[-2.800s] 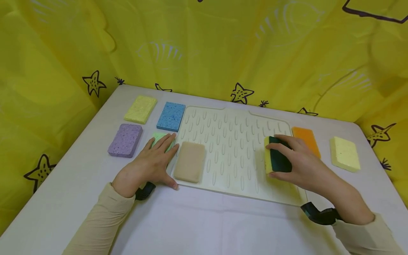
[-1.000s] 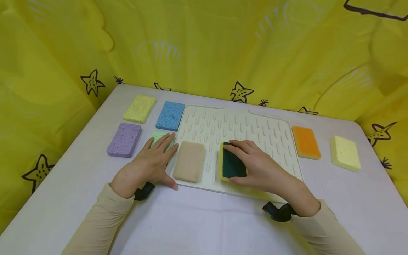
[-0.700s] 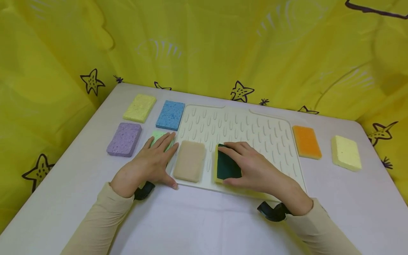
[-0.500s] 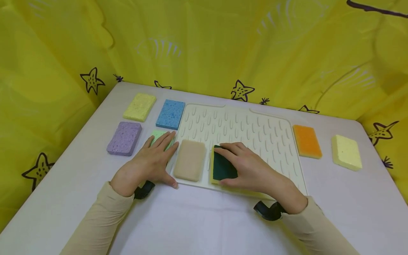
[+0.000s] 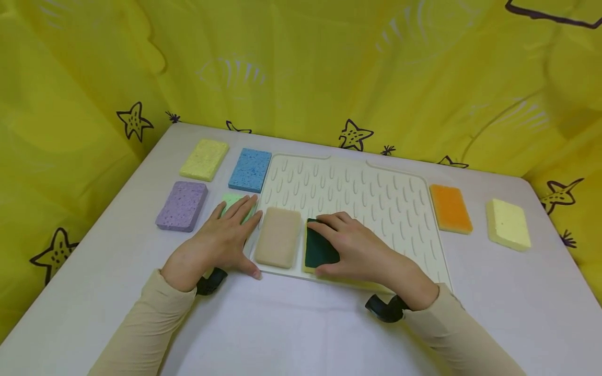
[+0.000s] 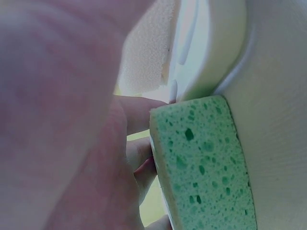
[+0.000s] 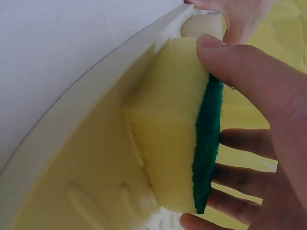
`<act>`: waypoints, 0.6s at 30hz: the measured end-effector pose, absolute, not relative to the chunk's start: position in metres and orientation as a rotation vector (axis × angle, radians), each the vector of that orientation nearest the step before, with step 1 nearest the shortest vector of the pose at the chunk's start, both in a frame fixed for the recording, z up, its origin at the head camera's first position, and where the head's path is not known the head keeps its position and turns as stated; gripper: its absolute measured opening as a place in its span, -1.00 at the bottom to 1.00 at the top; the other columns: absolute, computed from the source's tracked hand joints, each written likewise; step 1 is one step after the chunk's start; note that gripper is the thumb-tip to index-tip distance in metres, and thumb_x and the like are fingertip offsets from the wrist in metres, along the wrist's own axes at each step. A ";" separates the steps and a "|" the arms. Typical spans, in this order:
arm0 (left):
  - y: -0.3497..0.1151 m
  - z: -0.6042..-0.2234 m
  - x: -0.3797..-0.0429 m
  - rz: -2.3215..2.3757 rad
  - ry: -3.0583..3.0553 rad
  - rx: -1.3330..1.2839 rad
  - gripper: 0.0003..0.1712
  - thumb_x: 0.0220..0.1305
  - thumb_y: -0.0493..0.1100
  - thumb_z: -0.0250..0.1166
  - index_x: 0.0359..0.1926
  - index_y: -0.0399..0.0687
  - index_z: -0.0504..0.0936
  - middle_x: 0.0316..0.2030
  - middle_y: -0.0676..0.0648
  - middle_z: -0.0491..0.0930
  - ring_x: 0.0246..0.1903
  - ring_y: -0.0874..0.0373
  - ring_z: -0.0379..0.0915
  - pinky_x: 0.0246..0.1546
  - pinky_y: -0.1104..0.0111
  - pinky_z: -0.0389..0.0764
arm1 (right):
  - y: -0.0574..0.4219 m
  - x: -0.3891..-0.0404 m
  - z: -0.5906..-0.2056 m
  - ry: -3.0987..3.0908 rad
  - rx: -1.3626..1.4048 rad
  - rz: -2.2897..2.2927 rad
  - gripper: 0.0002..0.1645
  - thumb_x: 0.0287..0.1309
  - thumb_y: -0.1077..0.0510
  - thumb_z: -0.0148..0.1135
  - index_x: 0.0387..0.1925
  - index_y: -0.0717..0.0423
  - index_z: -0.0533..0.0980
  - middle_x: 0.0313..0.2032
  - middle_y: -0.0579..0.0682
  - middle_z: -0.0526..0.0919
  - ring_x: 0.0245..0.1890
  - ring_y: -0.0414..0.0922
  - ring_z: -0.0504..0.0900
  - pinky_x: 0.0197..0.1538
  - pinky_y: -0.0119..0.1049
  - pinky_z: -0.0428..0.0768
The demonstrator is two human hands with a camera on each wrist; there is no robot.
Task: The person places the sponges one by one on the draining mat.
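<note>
Dark green and yellow foam scrub sponge (image 5: pixel 322 248): shifted leftward since the earliest frame, together with bare right hand (image 5: pixel 355 244), from right side of cream ribbed rectangular mat (image 5: pixel 348 193) to left front part.
Right hand: clamped on scrub sponge, thumb at near short end, fingers toward far end.
Gap: just right of beige rectangular sponge (image 5: pixel 278 237); narrow space between, no contact seen in head view.
Long axis: front to back, roughly parallel to that of beige rectangular sponge; dark green face up.
Nearer hand: right; beige rectangular sponge lying to left of its fingers, between both hands.
Height: near front edge of mat; full contact or slight lift, cannot tell.
Left hand (image 5: pixel 224 239): fingers straight and spread apart, nothing gripped; placed over light green porous sponge (image 6: pixel 206 165), thumb toward front left corner of mat; pressing or not, cannot tell.
Left of mat: blue porous rectangular sponge (image 5: pixel 250 170) beside far left corner; purple block sponge (image 5: pixel 182 207) and flat yellow sponge (image 5: pixel 204 160) farther out.
Right of mat: orange rectangular sponge (image 5: pixel 450 209) near right edge; pale yellow block sponge (image 5: pixel 508 223) farther right.
</note>
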State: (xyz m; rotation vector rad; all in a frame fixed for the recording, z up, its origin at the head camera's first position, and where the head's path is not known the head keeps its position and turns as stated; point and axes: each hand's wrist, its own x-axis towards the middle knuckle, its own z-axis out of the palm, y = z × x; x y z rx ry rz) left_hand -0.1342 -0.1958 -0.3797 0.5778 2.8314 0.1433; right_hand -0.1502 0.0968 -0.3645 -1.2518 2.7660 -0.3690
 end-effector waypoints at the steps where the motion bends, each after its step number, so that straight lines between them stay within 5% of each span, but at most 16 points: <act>1: -0.196 -0.380 -0.134 0.144 2.832 0.581 0.48 -0.33 0.52 0.50 0.52 -0.16 0.14 0.58 -0.22 -0.22 0.56 -0.18 -0.29 0.47 -0.24 -0.16 | 0.096 -0.150 -0.365 2.765 -1.252 -0.363 0.02 -0.06 -0.25 0.49 0.40 0.02 0.34 0.31 0.06 0.45 0.26 0.05 0.42 0.24 0.03 0.50; 18: -0.197 -0.379 -0.134 0.125 2.836 0.588 0.47 -0.32 0.54 0.48 0.51 -0.16 0.16 0.58 -0.23 -0.18 0.56 -0.18 -0.24 0.46 -0.25 -0.12 | 0.096 -0.150 -0.364 2.746 -1.243 -0.339 0.04 -0.06 -0.29 0.47 0.41 0.00 0.32 0.33 0.06 0.42 0.29 0.06 0.39 0.26 0.04 0.48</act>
